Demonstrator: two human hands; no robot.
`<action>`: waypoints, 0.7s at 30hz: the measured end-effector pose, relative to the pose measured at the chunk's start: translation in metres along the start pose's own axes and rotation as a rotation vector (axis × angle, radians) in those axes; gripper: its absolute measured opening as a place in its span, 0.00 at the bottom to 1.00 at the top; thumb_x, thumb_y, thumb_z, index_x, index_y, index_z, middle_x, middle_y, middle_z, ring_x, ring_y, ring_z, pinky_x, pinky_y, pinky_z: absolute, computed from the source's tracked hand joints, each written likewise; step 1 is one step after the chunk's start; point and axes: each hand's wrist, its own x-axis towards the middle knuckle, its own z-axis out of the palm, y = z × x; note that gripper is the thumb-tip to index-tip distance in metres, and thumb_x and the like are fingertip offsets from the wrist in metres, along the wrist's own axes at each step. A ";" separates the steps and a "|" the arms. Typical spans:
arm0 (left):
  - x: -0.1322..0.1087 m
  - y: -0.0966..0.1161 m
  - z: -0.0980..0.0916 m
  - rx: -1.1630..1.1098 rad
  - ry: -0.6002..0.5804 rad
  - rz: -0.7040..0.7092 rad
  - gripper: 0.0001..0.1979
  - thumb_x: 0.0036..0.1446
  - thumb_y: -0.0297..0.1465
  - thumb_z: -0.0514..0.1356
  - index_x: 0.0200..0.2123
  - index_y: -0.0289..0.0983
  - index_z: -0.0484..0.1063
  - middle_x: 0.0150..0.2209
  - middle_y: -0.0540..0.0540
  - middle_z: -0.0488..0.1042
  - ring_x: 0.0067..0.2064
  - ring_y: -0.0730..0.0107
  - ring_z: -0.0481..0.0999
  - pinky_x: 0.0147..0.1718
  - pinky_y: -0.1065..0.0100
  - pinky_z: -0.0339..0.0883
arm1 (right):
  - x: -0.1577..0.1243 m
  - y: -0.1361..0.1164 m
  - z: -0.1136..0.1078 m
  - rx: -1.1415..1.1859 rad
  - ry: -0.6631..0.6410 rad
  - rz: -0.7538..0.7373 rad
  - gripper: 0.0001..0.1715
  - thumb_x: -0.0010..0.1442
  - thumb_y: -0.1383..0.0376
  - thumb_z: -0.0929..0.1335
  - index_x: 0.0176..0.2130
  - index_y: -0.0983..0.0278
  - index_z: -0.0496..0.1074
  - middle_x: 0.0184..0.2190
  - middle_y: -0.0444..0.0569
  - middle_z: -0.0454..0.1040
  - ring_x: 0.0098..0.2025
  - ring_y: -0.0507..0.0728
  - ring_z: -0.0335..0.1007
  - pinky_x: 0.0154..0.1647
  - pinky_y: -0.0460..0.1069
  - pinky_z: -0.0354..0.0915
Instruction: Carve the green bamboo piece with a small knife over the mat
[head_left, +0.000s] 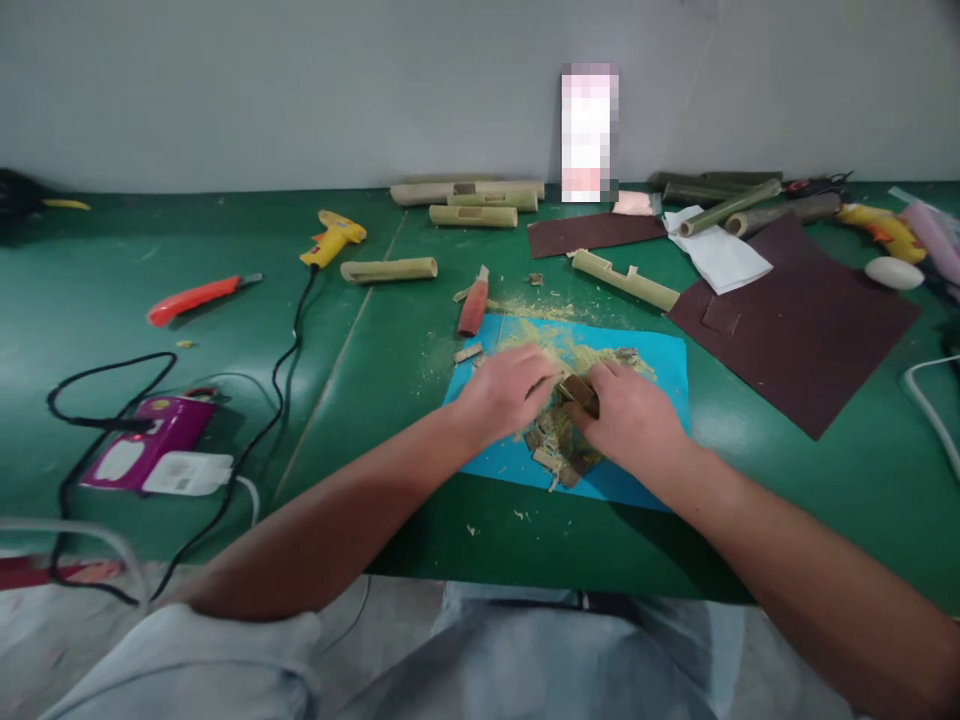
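Brown piece (577, 392), partly hidden in right grip (634, 408)

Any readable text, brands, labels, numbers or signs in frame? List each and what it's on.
None legible.
Purple power block: markings, too blurred to read.
White adapter: small print, too small to read.
Yellow glue gun: any marking too small to read.
Upright screen: pixelated, nothing readable.

Scraps (546, 458) lie on the sheet (499, 464), power strip (185, 422) left, bamboo tubes (496, 217) behind
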 end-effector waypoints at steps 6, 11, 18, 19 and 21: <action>0.000 0.007 0.000 -0.023 -0.017 0.005 0.11 0.70 0.30 0.56 0.35 0.36 0.75 0.32 0.46 0.75 0.36 0.67 0.74 0.35 0.66 0.69 | 0.000 0.000 0.000 0.001 0.000 -0.003 0.10 0.65 0.58 0.67 0.40 0.63 0.71 0.39 0.53 0.75 0.40 0.59 0.70 0.30 0.52 0.49; 0.001 0.002 -0.002 -0.004 0.027 -0.013 0.10 0.70 0.29 0.56 0.35 0.36 0.75 0.31 0.46 0.73 0.35 0.67 0.73 0.35 0.66 0.68 | 0.001 0.001 0.001 0.005 0.008 0.008 0.10 0.66 0.59 0.67 0.40 0.63 0.71 0.39 0.53 0.75 0.40 0.59 0.69 0.29 0.52 0.48; 0.002 0.001 -0.002 -0.016 0.029 -0.020 0.10 0.69 0.28 0.56 0.35 0.36 0.75 0.31 0.47 0.73 0.35 0.68 0.73 0.35 0.67 0.68 | 0.001 0.000 0.000 0.006 -0.005 0.006 0.10 0.65 0.59 0.67 0.41 0.63 0.71 0.40 0.54 0.75 0.40 0.59 0.69 0.30 0.52 0.50; 0.002 0.002 -0.002 -0.023 0.014 -0.006 0.10 0.69 0.28 0.56 0.35 0.36 0.75 0.31 0.46 0.74 0.35 0.68 0.73 0.35 0.67 0.67 | 0.001 0.000 0.000 0.006 -0.004 0.001 0.10 0.65 0.59 0.67 0.41 0.64 0.71 0.40 0.54 0.75 0.40 0.59 0.69 0.31 0.52 0.50; 0.002 0.002 -0.001 -0.022 -0.004 -0.008 0.10 0.69 0.29 0.57 0.35 0.36 0.74 0.32 0.46 0.74 0.36 0.68 0.74 0.35 0.67 0.67 | 0.001 0.000 0.000 0.010 -0.004 -0.004 0.10 0.65 0.59 0.67 0.41 0.64 0.71 0.40 0.53 0.75 0.40 0.59 0.68 0.31 0.52 0.50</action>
